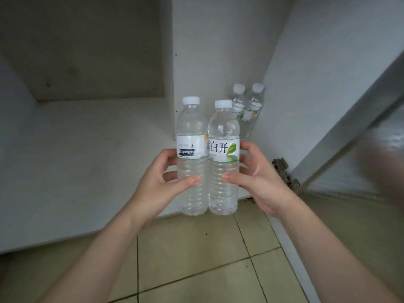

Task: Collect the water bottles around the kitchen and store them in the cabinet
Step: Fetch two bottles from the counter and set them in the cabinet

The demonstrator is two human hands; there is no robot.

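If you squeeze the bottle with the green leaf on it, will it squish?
Probably only a little. The leaf-label bottle looks full and its cap is on, so the water should resist. Its ribbed thin plastic may dent slightly under the right hand. Full, it is likely heavy for its size.

Lighting: dim, soft, even daylight; cabinet recess (98,51) in shadow at upper left. Image: wide-angle bending of straight edges; heavy blur at right margin on cabinet door (360,149); centre sharp.
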